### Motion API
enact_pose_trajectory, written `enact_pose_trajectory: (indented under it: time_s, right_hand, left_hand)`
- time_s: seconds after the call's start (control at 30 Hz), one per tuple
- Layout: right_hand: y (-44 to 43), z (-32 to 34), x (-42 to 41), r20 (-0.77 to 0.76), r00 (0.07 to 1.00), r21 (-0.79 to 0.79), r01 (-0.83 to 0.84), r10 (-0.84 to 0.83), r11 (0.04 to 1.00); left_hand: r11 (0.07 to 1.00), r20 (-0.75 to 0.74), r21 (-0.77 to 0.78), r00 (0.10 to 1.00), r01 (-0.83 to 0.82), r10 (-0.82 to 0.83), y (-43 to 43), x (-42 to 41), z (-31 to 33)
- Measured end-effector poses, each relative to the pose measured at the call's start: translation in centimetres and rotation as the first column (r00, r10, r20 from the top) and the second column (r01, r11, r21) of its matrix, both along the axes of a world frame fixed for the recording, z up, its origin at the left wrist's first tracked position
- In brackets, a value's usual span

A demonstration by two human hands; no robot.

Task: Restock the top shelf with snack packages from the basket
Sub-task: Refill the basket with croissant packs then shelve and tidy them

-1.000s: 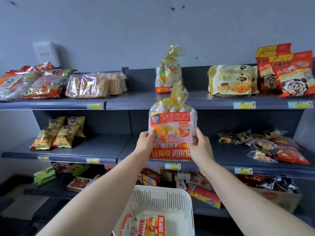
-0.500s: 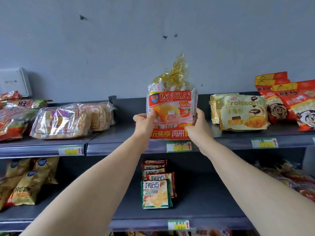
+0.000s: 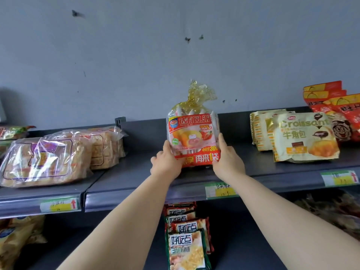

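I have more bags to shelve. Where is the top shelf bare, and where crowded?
Bare dark grey shelf lies between the clear-wrapped bread packs and the red snack bag with gold tied top, gripped by left hand and right hand. Another gap: between that bag and the cream croissant packs. The right end, with red packets, is crowded.

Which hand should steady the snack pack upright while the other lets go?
Probably the right hand: its thumb reaches higher up the snack pack; the left hand holds its bottom corner.

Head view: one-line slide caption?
Left hand and right hand hold a red snack bag upright on the top shelf, between bread packs and croissant bags.
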State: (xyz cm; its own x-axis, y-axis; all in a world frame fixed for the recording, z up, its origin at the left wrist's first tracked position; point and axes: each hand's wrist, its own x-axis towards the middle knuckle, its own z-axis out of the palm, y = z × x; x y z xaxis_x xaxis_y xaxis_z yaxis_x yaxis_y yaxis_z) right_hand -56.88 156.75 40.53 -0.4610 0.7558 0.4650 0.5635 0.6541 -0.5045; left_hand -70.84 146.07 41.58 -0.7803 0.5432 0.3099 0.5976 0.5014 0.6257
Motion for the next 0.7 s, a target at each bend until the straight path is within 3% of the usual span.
enact_pose_trajectory:
  time_s: [0.13, 0.27, 0.4, 0.53, 0.7]
  right_hand:
    - [0.5, -1.5, -0.8, 0.139, 0.990, 0.117, -0.052, 0.036, 0.992]
    - [1.0, -1.6, -1.1, 0.229, 0.973, 0.085, -0.020, 0.000, 0.996]
    - [0.3, -1.7, -0.8, 0.209, 0.976, 0.138, 0.039, -0.068, 0.990]
    - [-0.8, -2.0, 0.2, 0.107, 0.994, 0.240, 0.010, -0.036, 0.971]
    - [-2.1, -2.9, 2.7, 0.135, 0.987, 0.206, -0.110, 0.083, 0.972]
  left_hand:
    - [0.993, -0.110, -0.117, 0.994, -0.016, 0.003, 0.9, -1.3, -1.1]
    - [0.991, -0.179, -0.132, 0.984, -0.008, -0.016, 1.3, -0.9, -1.4]
    - [0.996, -0.161, 0.061, 0.985, -0.057, 0.067, 0.4, 0.2, -1.0]
    - [0.969, -0.306, 0.246, 0.948, -0.006, 0.084, -0.6, 1.2, -1.2]
    - [0.996, -0.496, 0.054, 0.867, 0.076, -0.039, -1.6, 2.5, -1.6]
